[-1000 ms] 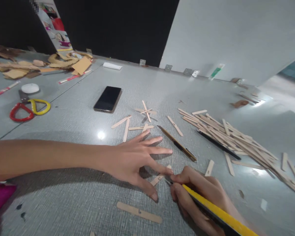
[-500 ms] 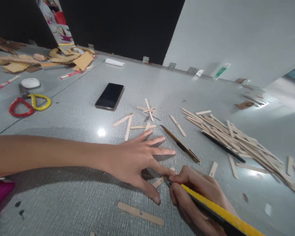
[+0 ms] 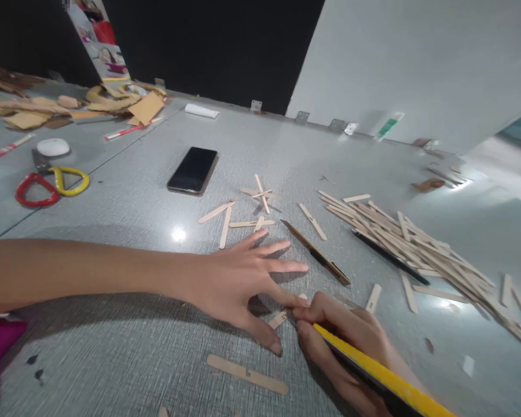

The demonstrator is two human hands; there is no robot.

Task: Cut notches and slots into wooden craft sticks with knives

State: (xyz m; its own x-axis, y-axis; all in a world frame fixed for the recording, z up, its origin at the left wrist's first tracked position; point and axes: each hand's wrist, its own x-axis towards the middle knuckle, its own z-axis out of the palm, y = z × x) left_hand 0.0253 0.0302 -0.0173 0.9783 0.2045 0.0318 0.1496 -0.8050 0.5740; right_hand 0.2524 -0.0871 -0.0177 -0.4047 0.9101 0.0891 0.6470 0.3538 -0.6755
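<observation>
My left hand (image 3: pixel 238 284) lies on the grey table (image 3: pixel 125 324) with fingers spread. Its thumb and forefinger press down a short wooden craft stick (image 3: pixel 280 318). My right hand (image 3: pixel 347 341) is closed around a yellow-and-black utility knife (image 3: pixel 373 370), whose tip touches that stick beside my left forefinger. A longer notched stick (image 3: pixel 247 375) lies just in front of both hands.
A second knife (image 3: pixel 316 252) lies beyond my fingers. A big heap of craft sticks (image 3: pixel 421 246) with a black pen (image 3: pixel 388 256) fills the right. Loose sticks (image 3: pixel 238 217), a phone (image 3: pixel 193 169), red-and-yellow scissors (image 3: pixel 52 185) and cardboard scraps (image 3: pixel 69 107) lie farther off.
My right hand has nudged the knife tip a little left along the held stick. My left hand stays put; the view shifted slightly.
</observation>
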